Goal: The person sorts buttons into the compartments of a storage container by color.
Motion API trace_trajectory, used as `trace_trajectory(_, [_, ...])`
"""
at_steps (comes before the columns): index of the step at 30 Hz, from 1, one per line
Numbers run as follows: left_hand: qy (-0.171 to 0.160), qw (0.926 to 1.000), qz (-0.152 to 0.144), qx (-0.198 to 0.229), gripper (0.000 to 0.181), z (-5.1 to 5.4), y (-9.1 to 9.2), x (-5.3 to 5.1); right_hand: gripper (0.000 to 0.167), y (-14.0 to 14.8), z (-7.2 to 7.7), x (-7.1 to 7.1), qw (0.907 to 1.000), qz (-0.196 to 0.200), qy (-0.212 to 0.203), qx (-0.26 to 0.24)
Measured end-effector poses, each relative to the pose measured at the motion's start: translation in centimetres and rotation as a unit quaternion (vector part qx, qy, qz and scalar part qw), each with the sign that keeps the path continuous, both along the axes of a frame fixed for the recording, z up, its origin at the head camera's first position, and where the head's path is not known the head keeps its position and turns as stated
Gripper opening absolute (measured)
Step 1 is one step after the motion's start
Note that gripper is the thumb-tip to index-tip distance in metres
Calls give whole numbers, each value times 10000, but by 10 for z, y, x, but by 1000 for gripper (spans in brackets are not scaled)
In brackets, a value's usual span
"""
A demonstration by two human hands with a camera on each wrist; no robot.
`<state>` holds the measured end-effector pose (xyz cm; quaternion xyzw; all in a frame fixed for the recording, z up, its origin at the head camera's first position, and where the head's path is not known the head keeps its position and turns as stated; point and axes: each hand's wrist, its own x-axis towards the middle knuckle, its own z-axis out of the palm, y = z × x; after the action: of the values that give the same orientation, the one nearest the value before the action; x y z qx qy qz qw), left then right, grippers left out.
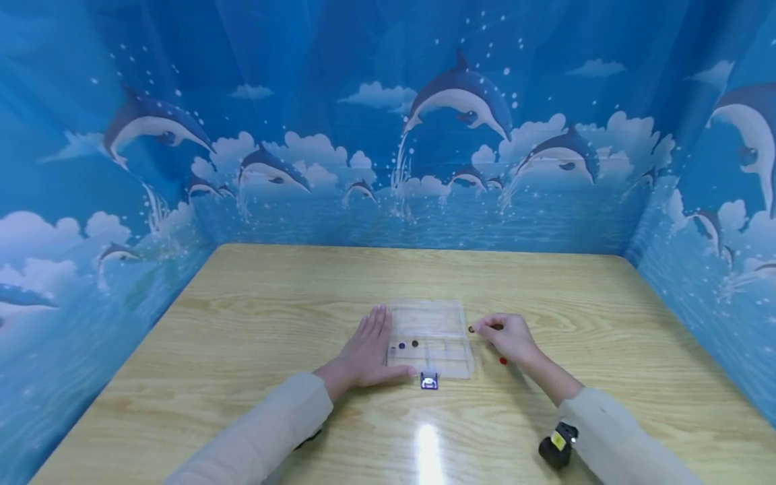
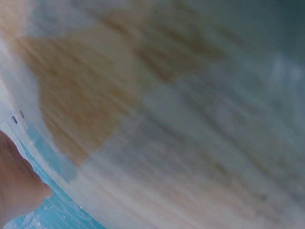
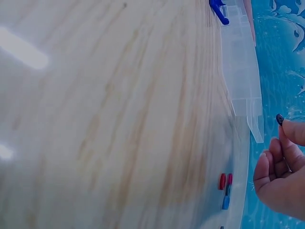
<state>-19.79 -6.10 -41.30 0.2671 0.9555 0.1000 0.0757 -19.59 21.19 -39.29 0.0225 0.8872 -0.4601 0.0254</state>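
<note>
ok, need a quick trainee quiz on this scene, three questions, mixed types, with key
1. Which hand pinches a small dark piece?
2. True or false: the blue-framed piece sits at the far edge of the clear box, seen from the person.
3. In the head view, the red piece lies: a) inside the box; b) left of it; c) right of it.

Key: 1. The right hand. 2. False: near edge. 3. c
</note>
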Motion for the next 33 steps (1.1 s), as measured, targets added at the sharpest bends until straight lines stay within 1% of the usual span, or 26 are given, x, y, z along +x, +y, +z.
trace_trajectory(7, [-17, 10000, 8, -7, 107, 0, 0, 0, 20, -6, 0, -1, 10000, -75, -56, 7])
trace_trajectory(13, [-32, 10000, 11, -8, 107, 0, 0, -1, 18, -11, -1, -3, 9999, -64, 94, -5])
trace_trajectory(20, [-10, 10000, 7, 73, 107, -1, 0, 0, 17, -17, 0, -2, 9997, 31, 227, -22])
trace_trajectory(28, [16, 10000, -3, 66, 107, -1, 0, 0, 18, -23, 2, -4, 9997, 78, 228, 12])
trace_trajectory(33, [-13, 10000, 16, 52, 107, 0, 0, 0, 18, -27, 4, -6, 9996, 149, 210, -112])
